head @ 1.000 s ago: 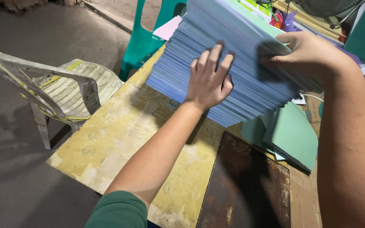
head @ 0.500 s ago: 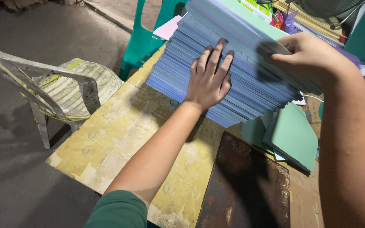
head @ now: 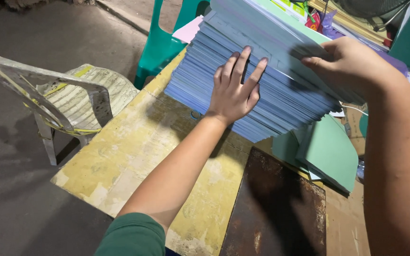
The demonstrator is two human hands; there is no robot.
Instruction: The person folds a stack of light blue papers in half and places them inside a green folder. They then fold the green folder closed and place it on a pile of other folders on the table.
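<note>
The left hand [head: 233, 92] lies flat against the near side of a tall, slanting stack of blue paper sheets [head: 257, 90], its fingers [head: 240, 64] spread and pointing up and away; it grips nothing, only presses on the sheet edges. The right hand [head: 352, 66] sits further right and higher, fingers curled over the upper edge of the stack with the thumb tucked toward the sheets, so it appears to pinch or peel back the uppermost leaves, though how many it has hold of cannot be told. The stack leans, its top edge far and its foot near, and its long axis runs from far left to near right across the yellow worn table [head: 134, 156]; the sheet edges therefore face the left palm directly, while the right hand meets the stack from its right end. The left hand is the nearer to the middle of the stack. Just near and right of the stack lie green folded sheets [head: 330, 151], and nearer still a dark rusty metal plate [head: 276, 208]. Off the table's left stands a worn pale plastic chair [head: 77, 99], and at the far end a green plastic chair [head: 162, 45].
</note>
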